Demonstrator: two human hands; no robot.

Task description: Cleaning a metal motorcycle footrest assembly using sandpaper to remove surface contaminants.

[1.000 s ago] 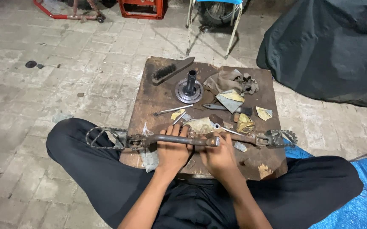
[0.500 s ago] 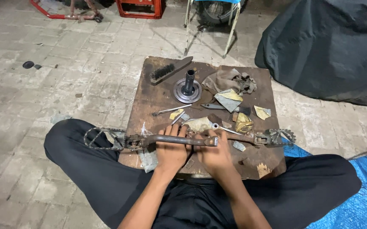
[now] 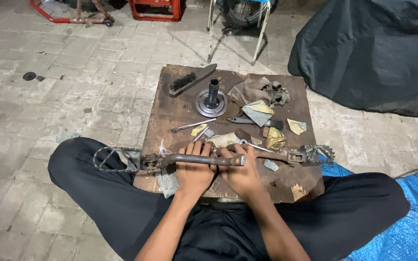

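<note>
I sit cross-legged at a low brown board. My left hand and my right hand lie side by side across a long dark metal bar, fingers curled over it. The bar runs left to a toothed foot pedal resting over my left knee. A second toothed pedal on a metal arm lies to the right of my right hand. A crumpled piece of yellowish sandpaper sits just beyond my fingers.
On the board stand a round metal hub with an upright tube, a black-bristled brush, a grey rag, a dark-handled tool, a thin rod and scraps of sandpaper. A dark cover lies far right, blue tarp near right.
Both hands stay on the bar. The bar and left pedal have shifted slightly right and toward me; the view has barely moved.
</note>
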